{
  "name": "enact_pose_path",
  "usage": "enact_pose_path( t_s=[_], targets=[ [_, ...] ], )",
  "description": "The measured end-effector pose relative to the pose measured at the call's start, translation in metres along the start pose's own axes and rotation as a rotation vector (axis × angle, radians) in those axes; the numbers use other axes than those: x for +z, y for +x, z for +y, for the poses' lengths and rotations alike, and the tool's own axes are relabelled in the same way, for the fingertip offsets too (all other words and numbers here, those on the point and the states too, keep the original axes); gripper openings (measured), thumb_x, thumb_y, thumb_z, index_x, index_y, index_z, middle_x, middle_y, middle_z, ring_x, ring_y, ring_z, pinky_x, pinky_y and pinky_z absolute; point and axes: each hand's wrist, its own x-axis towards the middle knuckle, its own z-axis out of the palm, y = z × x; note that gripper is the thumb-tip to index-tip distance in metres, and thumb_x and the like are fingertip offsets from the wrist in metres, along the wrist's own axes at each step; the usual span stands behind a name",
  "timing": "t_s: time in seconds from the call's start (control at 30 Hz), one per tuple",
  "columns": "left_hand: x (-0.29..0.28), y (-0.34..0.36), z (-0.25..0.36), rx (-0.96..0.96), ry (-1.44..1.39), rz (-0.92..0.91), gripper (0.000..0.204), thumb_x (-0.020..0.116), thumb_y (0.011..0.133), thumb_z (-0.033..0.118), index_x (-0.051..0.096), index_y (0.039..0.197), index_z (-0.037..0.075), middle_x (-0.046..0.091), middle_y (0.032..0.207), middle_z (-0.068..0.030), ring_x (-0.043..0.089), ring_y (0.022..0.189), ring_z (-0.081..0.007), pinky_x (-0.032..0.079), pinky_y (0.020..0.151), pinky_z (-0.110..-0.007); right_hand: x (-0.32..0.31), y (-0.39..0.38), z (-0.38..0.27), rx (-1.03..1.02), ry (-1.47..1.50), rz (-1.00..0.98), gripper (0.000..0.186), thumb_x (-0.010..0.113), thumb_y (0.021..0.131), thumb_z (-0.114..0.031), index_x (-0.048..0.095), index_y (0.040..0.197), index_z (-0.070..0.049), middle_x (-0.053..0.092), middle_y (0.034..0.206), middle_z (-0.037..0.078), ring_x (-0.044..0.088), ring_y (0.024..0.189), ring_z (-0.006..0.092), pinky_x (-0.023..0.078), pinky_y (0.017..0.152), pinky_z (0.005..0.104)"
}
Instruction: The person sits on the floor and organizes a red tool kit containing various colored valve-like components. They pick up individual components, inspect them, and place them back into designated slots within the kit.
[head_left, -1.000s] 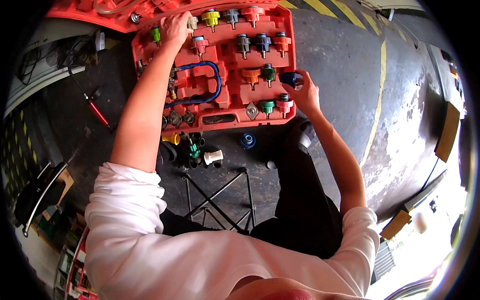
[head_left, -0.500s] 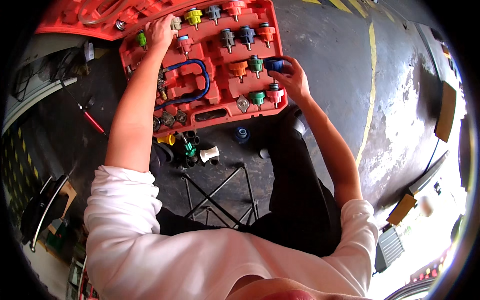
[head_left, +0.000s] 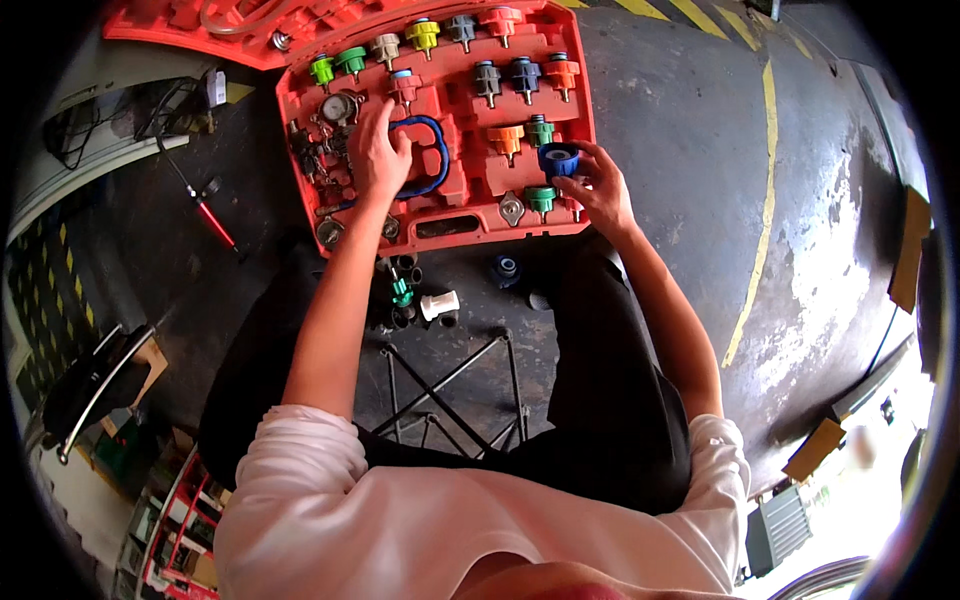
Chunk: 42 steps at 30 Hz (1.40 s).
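Note:
In front of me lies an open red moulded case (head_left: pixel 460 229) holding rows of coloured cap adapters. My right hand (head_left: pixel 604 196) pinches a blue cap adapter (head_left: pixel 558 160) by its side, above the lower right part of the case and tilted so its hollow shows. Beside it sit an orange adapter (head_left: pixel 505 139) and a green one (head_left: pixel 540 130). Fingers stretched and thumb apart, my left hand (head_left: pixel 380 158) holds nothing over the case's left half. It is close to the looped blue hose (head_left: pixel 442 150), below a red adapter with a light blue top (head_left: pixel 404 88). A round gauge (head_left: pixel 338 108) lies nearby.
On the floor between my legs are a white fitting (head_left: pixel 440 304), a green-topped piece (head_left: pixel 401 290) and a blue round part (head_left: pixel 506 269). A folding metal stool frame (head_left: pixel 440 390) stands nearer me. A red-handled tool (head_left: pixel 215 226) lies at left.
My left hand has left the beige adapter in the top row and moved down, uncovering a green adapter there. My right hand has drawn the blue adapter slightly toward me and tilted it.

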Motion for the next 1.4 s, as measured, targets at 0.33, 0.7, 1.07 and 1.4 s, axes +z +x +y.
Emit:
enact_pose_path(
  t_s=[0.33, 0.7, 1.07, 1.4],
  targets=[
    [-0.041, -0.04, 0.094, 0.068, -0.352, -0.298, 0.06, 0.077, 0.087, 0.015, 0.057, 0.143, 0.006, 0.065, 0.136, -0.0176, 0.062, 0.127, -0.0364, 0.048, 0.108, -0.045, 0.018, 0.001, -0.014, -0.051, -0.166, -0.127, 0.071, 0.087, 0.084, -0.021, 0.051, 0.142, -0.002, 0.074, 0.117, 0.018, 0.073, 0.107, 0.0251, 0.057, 0.094, 0.0389],
    [-0.008, 0.088, -0.104, -0.259, 0.311, -0.167, 0.068, 0.073, 0.092, 0.039, 0.048, 0.15, 0.014, 0.057, 0.147, -0.0173, 0.056, 0.133, -0.0356, 0.046, 0.112, -0.049, 0.023, -0.002, -0.024, -0.003, -0.147, -0.165, 0.068, 0.086, 0.085, -0.016, 0.05, 0.142, -0.005, 0.073, 0.118, 0.017, 0.072, 0.11, 0.0256, 0.056, 0.097, 0.0396],
    [-0.003, 0.14, -0.124, 0.018, 0.551, -0.285, 0.059, 0.08, 0.088, 0.039, 0.058, 0.141, 0.027, 0.063, 0.142, -0.0041, 0.052, 0.138, -0.0255, 0.037, 0.114, -0.053, 0.023, 0.004, -0.014, 0.024, -0.178, -0.088, 0.063, 0.084, 0.086, -0.016, 0.053, 0.14, -0.004, 0.075, 0.115, 0.016, 0.072, 0.109, 0.0222, 0.055, 0.097, 0.0369],
    [-0.007, 0.034, 0.051, 0.041, -0.213, -0.017, 0.047, 0.089, 0.077, 0.027, 0.072, 0.118, 0.01, 0.075, 0.112, -0.0117, 0.07, 0.107, -0.0301, 0.053, 0.092, -0.044, -0.001, 0.006, -0.017, 0.018, -0.071, -0.05, 0.067, 0.085, 0.086, -0.019, 0.052, 0.142, -0.002, 0.071, 0.117, 0.016, 0.069, 0.104, 0.0196, 0.057, 0.09, 0.0352]
  ],
)
